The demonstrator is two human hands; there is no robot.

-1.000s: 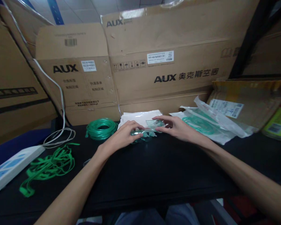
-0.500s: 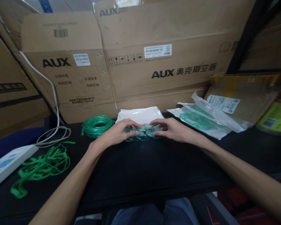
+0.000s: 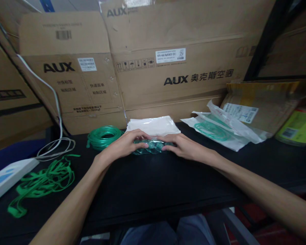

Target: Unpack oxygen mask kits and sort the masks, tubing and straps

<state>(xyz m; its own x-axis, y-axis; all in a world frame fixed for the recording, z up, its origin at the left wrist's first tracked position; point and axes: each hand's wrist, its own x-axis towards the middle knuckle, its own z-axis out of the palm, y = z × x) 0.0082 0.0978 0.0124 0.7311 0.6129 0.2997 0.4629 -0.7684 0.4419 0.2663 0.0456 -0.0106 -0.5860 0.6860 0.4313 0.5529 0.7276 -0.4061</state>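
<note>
A row of shiny, translucent green plastic pieces (image 3: 155, 147) lies on the black table, just in front of a white stack. They are small and overlapping, so their exact kind is hard to make out. My left hand (image 3: 124, 144) grips the left end, thumb in front and fingers behind. At the other end my right hand (image 3: 185, 146) holds on the same way, its index finger reaching across the top. The white plastic-wrapped stack (image 3: 153, 125) lies right behind the pieces. A coil of green tubing (image 3: 104, 136) sits beside my left hand.
Tangled green straps (image 3: 47, 180) and a white power strip (image 3: 12, 175) with a cable lie to the left. On the right are open white pouches with green tubing (image 3: 211, 131), a cardboard box (image 3: 260, 102) and a yellow-green labelled container (image 3: 299, 127). Large cartons (image 3: 193, 37) stand behind.
My right hand has moved left and its index finger now stretches over the top of the plastic pieces. My left hand stays around the left end. The view has shifted slightly.
</note>
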